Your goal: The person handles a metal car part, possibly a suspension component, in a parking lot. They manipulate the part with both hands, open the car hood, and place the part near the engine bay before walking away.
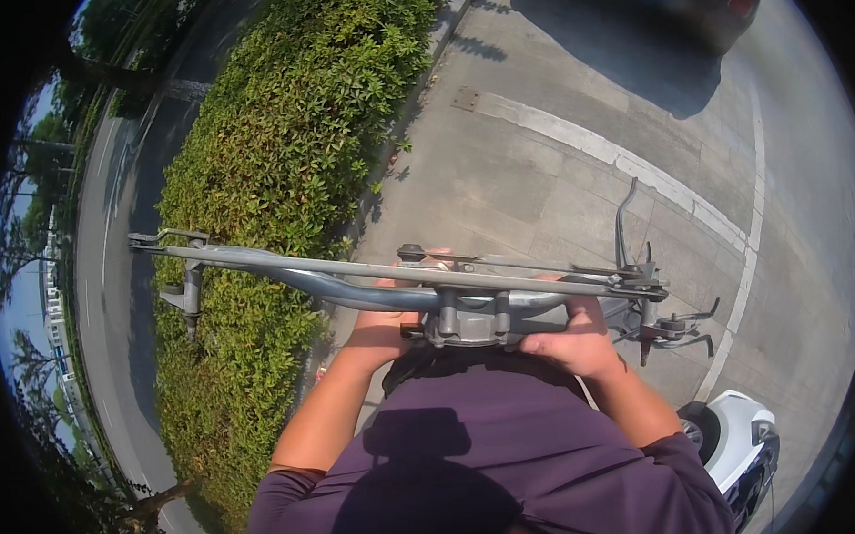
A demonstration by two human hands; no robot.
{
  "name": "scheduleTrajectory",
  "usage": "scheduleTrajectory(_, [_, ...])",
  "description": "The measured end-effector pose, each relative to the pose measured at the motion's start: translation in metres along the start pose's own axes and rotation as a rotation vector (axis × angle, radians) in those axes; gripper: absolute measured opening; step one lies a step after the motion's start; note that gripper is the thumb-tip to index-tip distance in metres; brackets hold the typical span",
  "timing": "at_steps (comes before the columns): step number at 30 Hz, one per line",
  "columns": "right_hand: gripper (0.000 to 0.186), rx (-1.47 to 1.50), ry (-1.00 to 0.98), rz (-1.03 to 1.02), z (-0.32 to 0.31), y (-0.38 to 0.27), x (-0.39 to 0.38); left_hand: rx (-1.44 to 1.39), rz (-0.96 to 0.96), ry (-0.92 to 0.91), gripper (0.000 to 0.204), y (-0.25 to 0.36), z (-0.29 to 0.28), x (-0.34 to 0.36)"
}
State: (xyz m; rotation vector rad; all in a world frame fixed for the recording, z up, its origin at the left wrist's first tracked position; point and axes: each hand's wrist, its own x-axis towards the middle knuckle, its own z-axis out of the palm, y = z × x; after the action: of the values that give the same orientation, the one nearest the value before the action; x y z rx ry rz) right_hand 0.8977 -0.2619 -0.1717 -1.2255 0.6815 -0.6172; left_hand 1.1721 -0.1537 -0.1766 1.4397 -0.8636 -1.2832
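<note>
I hold a long metal wiper linkage [352,282] crosswise in front of my waist. It has grey tubes and thin rods, with a pivot [190,289] at its left end and several bent arms at its right end. A grey motor housing [468,322] sits at its middle, near my body. My left hand [384,328] grips just left of the housing; its fingers are partly hidden behind the tubes. Right of the housing, my right hand [583,341] is closed on the frame, thumb toward me and the other fingers mostly covered.
A trimmed green hedge [288,130] runs along the left, under the linkage's left end. Beyond it lies a road [113,376]. Paving with white lines [623,153] spreads ahead and right. A dark car [693,7] stands at the far right, a white vehicle [735,435] near right.
</note>
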Motion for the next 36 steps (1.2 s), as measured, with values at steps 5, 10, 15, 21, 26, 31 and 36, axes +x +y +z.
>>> scheduleTrajectory(5, [0.050,0.158,0.258,0.129,0.007,-0.004,0.039,0.588,0.171,0.085,0.035,0.035,-0.046,0.040])
scheduleTrajectory(10, [0.047,-0.087,0.492,0.033,0.010,0.003,0.067,1.012,0.775,0.019,0.038,0.094,-0.108,0.106])
scheduleTrajectory(15, [0.045,-0.022,0.598,0.085,0.032,0.009,0.074,1.093,1.048,-0.218,0.055,0.130,-0.095,0.196])
scheduleTrajectory(21, [0.045,-0.139,0.701,0.103,0.051,0.017,0.060,0.990,1.064,-0.654,0.024,0.114,-0.079,0.255])
scheduleTrajectory(26, [0.047,-0.226,0.742,0.191,0.055,0.012,0.051,0.878,1.182,-0.604,0.030,0.105,-0.073,0.246])
scheduleTrajectory(31, [0.057,-0.250,0.713,0.214,0.058,0.007,0.043,0.890,1.182,-0.597,0.031,0.111,-0.073,0.229])
scheduleTrajectory(36, [0.067,-0.209,0.737,0.148,0.061,-0.006,0.033,0.971,1.219,-0.572,0.032,0.137,-0.066,0.203])
